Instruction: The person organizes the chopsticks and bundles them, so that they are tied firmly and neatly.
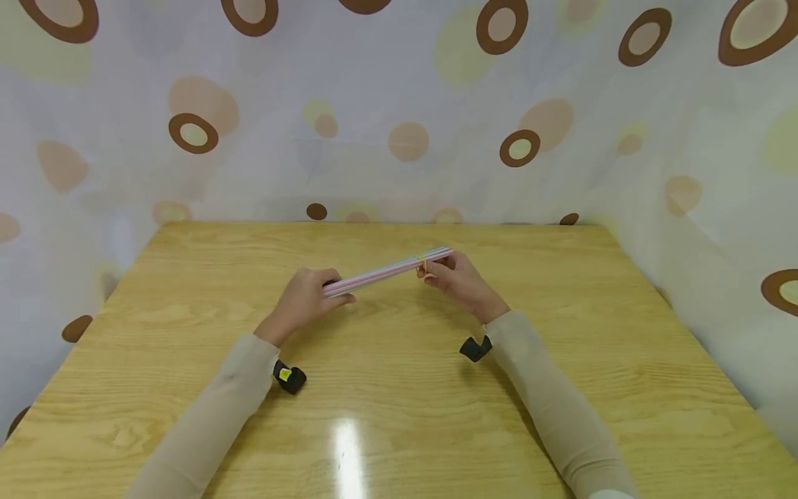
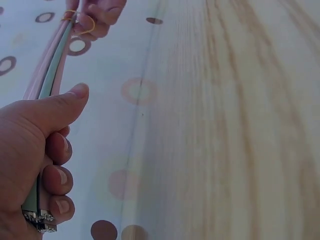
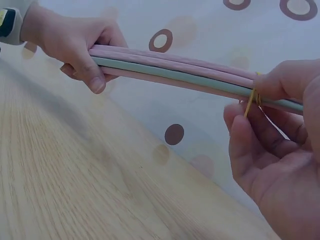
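A bundle of long, slim pink and pale green sticks (image 1: 377,274) is held above the table, slanting up to the right. My left hand (image 1: 302,298) grips its left end, fingers curled around and thumb along the sticks. Glittery silver stick ends (image 2: 40,217) poke out below that palm. Near the far end my right hand (image 1: 460,283) has its thumb against the bundle. A yellow rubber band (image 3: 251,102) goes around the sticks there, and the right fingers (image 3: 241,142) hook a stretched loop of it away from them.
Below both hands lies a wood-grain table (image 1: 399,374) with a bright glare spot near the front. A pale cloth (image 1: 374,83) with brown and beige circles hangs behind and along the sides. Black wrist cameras (image 1: 289,378) sit on both sleeves.
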The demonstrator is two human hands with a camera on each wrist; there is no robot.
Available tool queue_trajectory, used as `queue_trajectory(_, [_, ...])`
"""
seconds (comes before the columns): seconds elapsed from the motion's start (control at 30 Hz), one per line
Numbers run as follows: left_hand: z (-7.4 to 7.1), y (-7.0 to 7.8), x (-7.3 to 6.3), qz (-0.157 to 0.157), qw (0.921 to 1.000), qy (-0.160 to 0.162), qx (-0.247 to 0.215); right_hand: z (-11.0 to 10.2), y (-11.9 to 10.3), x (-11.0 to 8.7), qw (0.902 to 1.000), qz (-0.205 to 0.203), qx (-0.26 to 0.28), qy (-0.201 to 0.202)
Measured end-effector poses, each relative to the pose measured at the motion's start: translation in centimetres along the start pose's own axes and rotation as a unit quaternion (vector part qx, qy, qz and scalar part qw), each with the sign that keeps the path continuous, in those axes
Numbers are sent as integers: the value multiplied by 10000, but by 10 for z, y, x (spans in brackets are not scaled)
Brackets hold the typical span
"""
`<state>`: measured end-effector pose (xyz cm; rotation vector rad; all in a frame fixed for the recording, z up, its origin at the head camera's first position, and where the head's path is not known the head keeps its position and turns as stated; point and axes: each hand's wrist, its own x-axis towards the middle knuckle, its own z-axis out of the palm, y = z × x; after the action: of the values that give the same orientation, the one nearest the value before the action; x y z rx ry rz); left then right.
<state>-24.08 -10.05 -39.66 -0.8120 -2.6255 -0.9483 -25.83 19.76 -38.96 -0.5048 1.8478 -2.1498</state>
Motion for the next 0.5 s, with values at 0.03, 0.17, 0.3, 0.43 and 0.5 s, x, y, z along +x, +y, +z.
queue_trajectory(0.03, [-1,0,1,4,10000,-1,57,0,-1,0,9997,8,-223,112])
queue_trajectory(0.17, [-3,-3,3,-39,9996,-42,292,0,-3,0,9939,-53,-1004,446])
queue_trajectory(0.3, [-5,-5,2,-76,9993,-141,340,0,-2,0,9904,-193,-1288,462])
queue_trajectory(0.43, [-8,-5,1,-11,9994,-242,239,-1,-2,0,9862,-393,-1596,210])
queue_trajectory(0.5, [-11,-5,1,-13,9993,-317,181,-1,-3,0,9833,-488,-1754,82])
